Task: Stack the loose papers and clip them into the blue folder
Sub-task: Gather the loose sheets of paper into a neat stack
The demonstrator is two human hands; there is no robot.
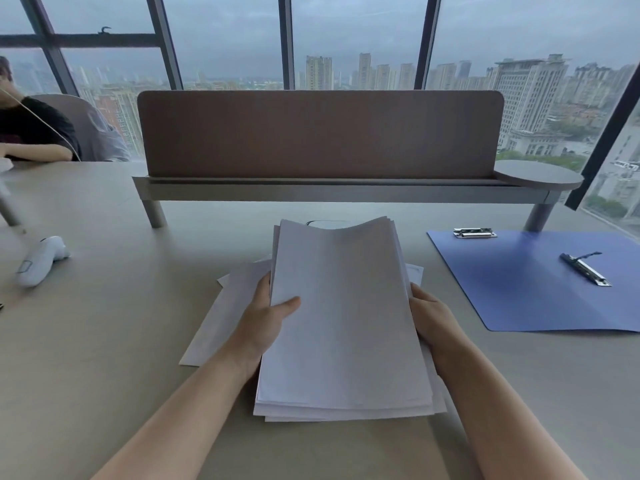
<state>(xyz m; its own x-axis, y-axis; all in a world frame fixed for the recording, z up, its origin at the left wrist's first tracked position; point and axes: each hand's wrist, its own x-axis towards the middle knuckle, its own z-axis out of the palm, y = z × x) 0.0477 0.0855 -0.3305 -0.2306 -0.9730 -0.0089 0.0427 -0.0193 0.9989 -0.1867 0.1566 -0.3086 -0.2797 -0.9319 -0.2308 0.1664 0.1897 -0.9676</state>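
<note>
Papers (343, 317): stack at 6 o'clock, edges uneven
Left hand (266, 320): thumb clamped over stack's left edge
Right hand (431, 318): gripping right edge
Blue folder (540, 289): open, 3 o'clock
Advice: square edges first; gather sheets (221, 306) left underneath

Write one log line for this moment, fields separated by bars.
step: stacking | left hand, right hand: hold papers | folder: open, right, empty | loose sheet: left

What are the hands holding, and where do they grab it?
Both hands hold the stack of white papers by its long side edges: left hand on the left edge, right hand on the right edge.
</note>
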